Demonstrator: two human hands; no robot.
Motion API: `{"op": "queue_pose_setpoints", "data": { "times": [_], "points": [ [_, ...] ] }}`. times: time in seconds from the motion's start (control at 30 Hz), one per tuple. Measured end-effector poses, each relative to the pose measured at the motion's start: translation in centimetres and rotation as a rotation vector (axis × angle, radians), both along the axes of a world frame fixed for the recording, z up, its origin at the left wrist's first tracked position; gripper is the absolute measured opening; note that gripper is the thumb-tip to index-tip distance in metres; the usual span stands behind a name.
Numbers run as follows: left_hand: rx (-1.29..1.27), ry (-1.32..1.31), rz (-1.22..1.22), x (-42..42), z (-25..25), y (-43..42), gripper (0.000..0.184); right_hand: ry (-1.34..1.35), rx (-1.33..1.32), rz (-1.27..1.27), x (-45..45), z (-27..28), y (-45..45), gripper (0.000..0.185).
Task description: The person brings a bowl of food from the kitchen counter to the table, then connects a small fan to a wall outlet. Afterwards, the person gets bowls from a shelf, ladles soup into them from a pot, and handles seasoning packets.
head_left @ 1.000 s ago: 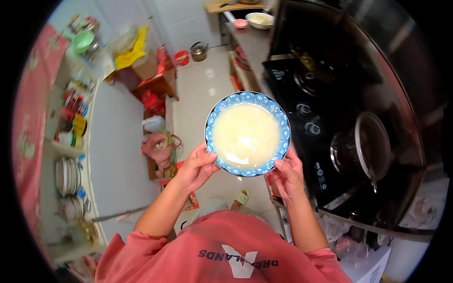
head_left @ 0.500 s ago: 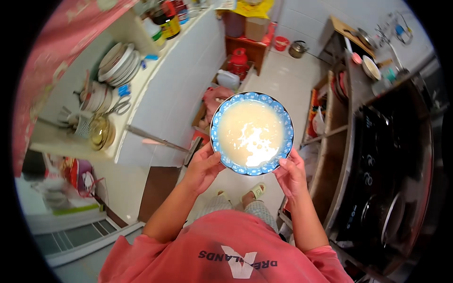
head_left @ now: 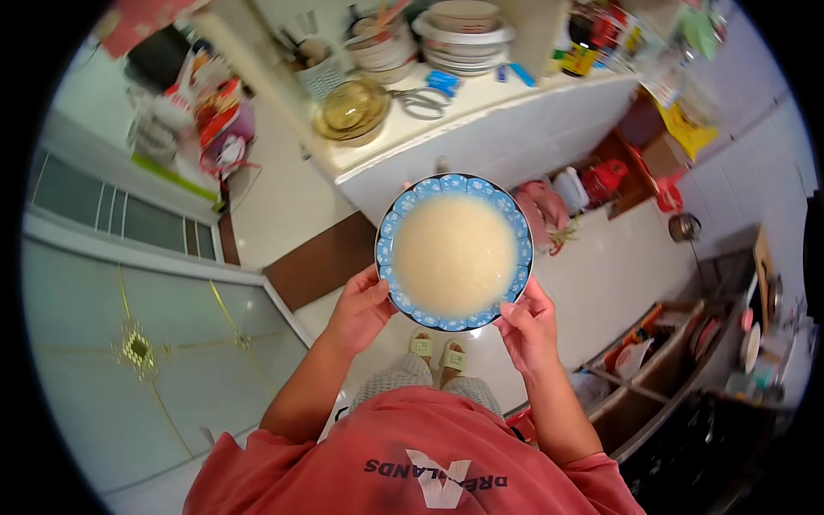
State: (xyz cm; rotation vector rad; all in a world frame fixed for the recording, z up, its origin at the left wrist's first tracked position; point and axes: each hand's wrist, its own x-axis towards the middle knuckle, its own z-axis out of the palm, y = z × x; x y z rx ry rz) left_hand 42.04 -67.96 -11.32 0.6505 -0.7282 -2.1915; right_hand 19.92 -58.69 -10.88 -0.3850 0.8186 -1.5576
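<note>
A round bowl (head_left: 401,296) with a blue, white-patterned rim is held out in front of my body, roughly level. Pale, creamy liquid (head_left: 455,253) fills most of its inside. At the lower left of the rim, my left hand (head_left: 360,311) grips with the thumb on top and the fingers underneath. On the lower right, my right hand (head_left: 526,326) clasps the rim in the same way. The bowl hides most of the fingertips.
Ahead stands a shelf counter (head_left: 403,142) with stacked plates (head_left: 463,51), scissors (head_left: 422,103) and amber glass bowls (head_left: 354,107). A frosted glass door (head_left: 163,343) is to my left. A dark stove (head_left: 704,446) lies at the lower right. A red bucket (head_left: 668,196) and kettle (head_left: 684,227) stand on the floor.
My body has turned left, so the shelf counter is now ahead and the stove has swung to the lower right. Both hands still hold the bowl, and the bright glare on the liquid is gone.
</note>
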Motion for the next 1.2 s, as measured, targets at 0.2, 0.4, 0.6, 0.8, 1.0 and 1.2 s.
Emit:
{"op": "queue_pose_setpoints", "data": {
  "times": [0.2, 0.4, 0.6, 0.8, 1.0, 1.2],
  "points": [
    [-0.033, 0.054, 0.279, 8.0, -0.6, -0.4, 0.032, 0.029, 0.001, 0.273, 6.3, 1.5, -6.3, 0.063],
    [-0.035, 0.018, 0.514, 16.9, 0.2, -1.7, 0.032, 0.011, 0.057, 0.479, 15.4, 1.6, -13.2, 0.050],
    [-0.012, -0.061, 0.645, 27.3, 0.6, -5.4, 0.032, -0.054, 0.083, 0.621, 26.3, 0.4, -20.6, 0.043],
    [0.039, -0.151, 0.740, 35.9, 1.4, -14.8, 0.032, -0.095, 0.065, 0.700, 36.0, -0.7, -31.5, 0.047],
    [0.066, -0.126, 0.746, 43.3, 0.5, -29.1, 0.034, -0.107, 0.065, 0.684, 43.6, -1.9, -45.6, 0.047],
    [0.072, -0.121, 0.731, 48.1, 0.4, -45.4, 0.035, -0.075, 0.088, 0.654, 48.2, -1.3, -61.3, 0.041]
  ]
}}
